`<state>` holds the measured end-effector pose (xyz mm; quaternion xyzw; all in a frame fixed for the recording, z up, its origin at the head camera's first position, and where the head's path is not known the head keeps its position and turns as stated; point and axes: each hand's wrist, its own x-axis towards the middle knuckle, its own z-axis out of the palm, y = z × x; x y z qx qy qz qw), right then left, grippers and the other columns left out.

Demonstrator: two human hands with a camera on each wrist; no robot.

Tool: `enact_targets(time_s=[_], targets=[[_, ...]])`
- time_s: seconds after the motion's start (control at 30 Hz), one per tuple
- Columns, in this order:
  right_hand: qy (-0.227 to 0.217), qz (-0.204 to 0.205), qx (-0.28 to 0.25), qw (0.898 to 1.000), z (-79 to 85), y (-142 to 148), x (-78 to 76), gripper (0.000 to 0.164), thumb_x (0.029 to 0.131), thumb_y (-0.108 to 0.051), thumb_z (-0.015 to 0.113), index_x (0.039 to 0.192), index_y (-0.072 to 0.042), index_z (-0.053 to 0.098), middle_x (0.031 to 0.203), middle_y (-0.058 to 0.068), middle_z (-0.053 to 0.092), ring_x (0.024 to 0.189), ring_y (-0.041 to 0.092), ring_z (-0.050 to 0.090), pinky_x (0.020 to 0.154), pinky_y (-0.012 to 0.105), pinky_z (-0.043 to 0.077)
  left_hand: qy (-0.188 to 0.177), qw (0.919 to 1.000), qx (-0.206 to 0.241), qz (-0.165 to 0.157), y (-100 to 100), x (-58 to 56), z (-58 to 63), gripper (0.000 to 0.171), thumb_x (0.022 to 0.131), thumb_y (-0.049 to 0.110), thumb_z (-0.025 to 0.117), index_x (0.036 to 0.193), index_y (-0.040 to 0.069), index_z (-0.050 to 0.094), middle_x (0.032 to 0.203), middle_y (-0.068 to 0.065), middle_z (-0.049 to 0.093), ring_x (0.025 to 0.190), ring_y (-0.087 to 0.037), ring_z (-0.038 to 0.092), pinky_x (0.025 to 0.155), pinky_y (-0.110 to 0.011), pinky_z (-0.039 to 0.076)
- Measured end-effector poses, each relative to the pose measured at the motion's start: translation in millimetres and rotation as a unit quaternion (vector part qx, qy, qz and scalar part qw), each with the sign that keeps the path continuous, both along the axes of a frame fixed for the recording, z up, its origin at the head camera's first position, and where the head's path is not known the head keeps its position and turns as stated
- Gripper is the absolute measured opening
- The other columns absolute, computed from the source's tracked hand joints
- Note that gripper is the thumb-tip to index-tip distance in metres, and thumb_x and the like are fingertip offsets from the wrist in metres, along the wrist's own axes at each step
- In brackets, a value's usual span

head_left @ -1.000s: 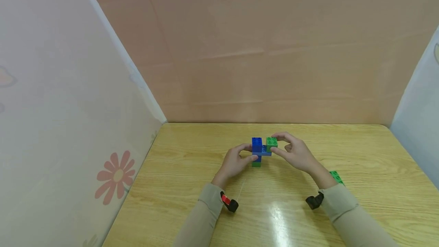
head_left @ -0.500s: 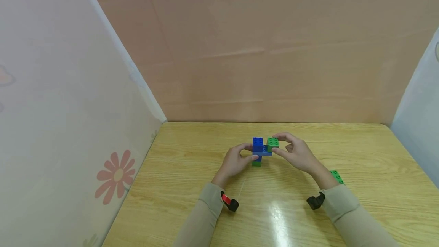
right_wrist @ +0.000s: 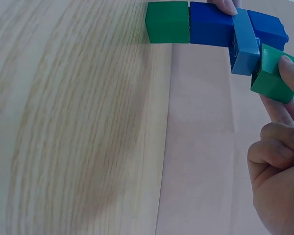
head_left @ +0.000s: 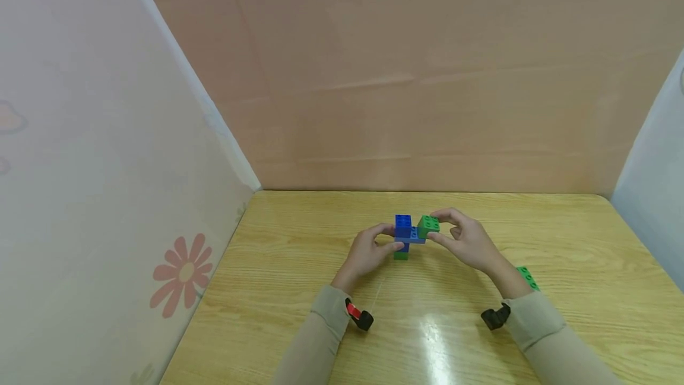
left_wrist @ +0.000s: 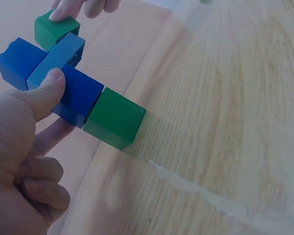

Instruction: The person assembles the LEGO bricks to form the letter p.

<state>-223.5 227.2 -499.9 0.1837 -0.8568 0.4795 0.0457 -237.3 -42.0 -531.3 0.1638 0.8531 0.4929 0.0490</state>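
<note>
A small stack of toy building blocks stands upright on the table. Its base is a green block [left_wrist: 115, 120], and a dark blue block [left_wrist: 83, 90] sits above that. A light blue flat block [head_left: 417, 240] juts out rightward, with another dark blue block [head_left: 403, 226] on top of its left end. My left hand [head_left: 369, 252] grips the stack from the left, thumb near the flat block. Between thumb and fingertips of my right hand [head_left: 471, 243] is a second green block [right_wrist: 274, 76], tilted against the free end of the flat block, its underside partly angled away.
Another green block [head_left: 528, 278] with several studs lies on the wooden table [head_left: 299, 242], partly behind the right forearm. A tan backdrop [head_left: 342, 106] rises at the table's far edge. A pale wall with a flower print [head_left: 186, 272] borders the left side.
The green block in my right hand has tipped from level to tilted and shifted slightly right, the hand moving with it. My left hand keeps its grip on the stack.
</note>
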Motion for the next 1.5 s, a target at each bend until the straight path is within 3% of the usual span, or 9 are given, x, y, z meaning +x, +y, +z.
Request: enact_targets(time_s=[0.07,0.13,0.2,0.27,0.4,0.63,0.87,1.5], targets=[[0.01,0.004,0.006,1.0,0.6,0,0.3,0.042,0.098,-0.029,0.076,0.134,-0.013,0.062,0.129,0.015,0.066,0.06,0.014,0.049,0.053,0.033,0.044,0.0,1.0,0.001,0.002,0,0.4,-0.4,0.04,0.097,0.047,0.073,0.132,0.028,0.069,0.118,0.018,0.067,0.122,-0.015,0.06,0.095,-0.042,0.051],[0.019,0.012,0.01,1.0,1.6,0,-0.2,0.041,0.098,-0.028,0.076,0.134,-0.013,0.063,0.129,0.014,0.067,0.083,0.023,0.064,0.067,0.04,0.055,0.0,1.0,0.0,0.004,0,0.6,-1.3,0.04,0.097,0.047,0.073,0.132,0.028,0.069,0.118,0.018,0.067,0.123,-0.015,0.06,0.095,-0.042,0.051],[0.025,0.019,0.015,0.999,3.2,-1,-1.2,0.04,0.098,-0.028,0.076,0.134,-0.013,0.063,0.129,0.012,0.067,0.11,0.033,0.065,0.078,0.05,0.056,-0.001,1.0,-0.002,0.006,0,0.7,-2.2,0.04,0.097,0.046,0.073,0.132,0.028,0.069,0.118,0.018,0.067,0.123,-0.015,0.06,0.096,-0.042,0.051],[0.028,0.026,0.021,0.999,5.2,-1,-2.2,0.039,0.098,-0.027,0.075,0.133,-0.013,0.064,0.129,0.011,0.067,0.121,0.037,0.062,0.084,0.054,0.055,-0.001,1.0,-0.003,0.007,0,0.8,-2.7,0.04,0.097,0.046,0.073,0.132,0.028,0.069,0.119,0.018,0.067,0.123,-0.015,0.06,0.096,-0.042,0.051],[0.024,0.032,0.033,0.999,8.6,0,-2.9,0.039,0.099,-0.029,0.075,0.133,-0.013,0.063,0.129,0.011,0.067,0.122,0.038,0.061,0.084,0.053,0.055,-0.002,1.0,-0.003,0.007,-1,1.0,-2.7,0.04,0.097,0.046,0.073,0.132,0.027,0.069,0.119,0.018,0.067,0.124,-0.016,0.06,0.096,-0.043,0.051],[0.023,0.036,0.041,0.998,10.4,0,-2.3,0.04,0.1,-0.03,0.074,0.134,-0.012,0.062,0.13,0.011,0.067,0.124,0.042,0.059,0.089,0.061,0.053,-0.005,1.0,0.005,0.004,-1,1.5,-2.0,0.041,0.097,0.047,0.073,0.132,0.027,0.069,0.119,0.018,0.067,0.124,-0.017,0.06,0.096,-0.043,0.051],[0.005,0.025,0.049,0.998,9.3,6,1.1,0.049,0.099,-0.036,0.074,0.139,-0.013,0.059,0.134,0.011,0.065,0.126,0.043,0.057,0.093,0.066,0.05,-0.012,0.9999,0.01,0.002,0,1.4,-4.3,0.04,0.097,0.047,0.073,0.132,0.029,0.069,0.119,0.018,0.067,0.124,-0.018,0.059,0.095,-0.042,0.051],[-0.007,0.01,0.115,0.993,13.1,64,14.3,0.042,0.1,-0.039,0.071,0.137,-0.021,0.061,0.129,0.0,0.068,0.127,0.032,0.056,0.092,0.056,0.051,0.0,1.0,-0.002,0.007,-2,-0.9,-3.7,0.043,0.097,0.046,0.073,0.134,0.026,0.068,0.12,0.017,0.067,0.123,-0.013,0.059,0.095,-0.039,0.052]])
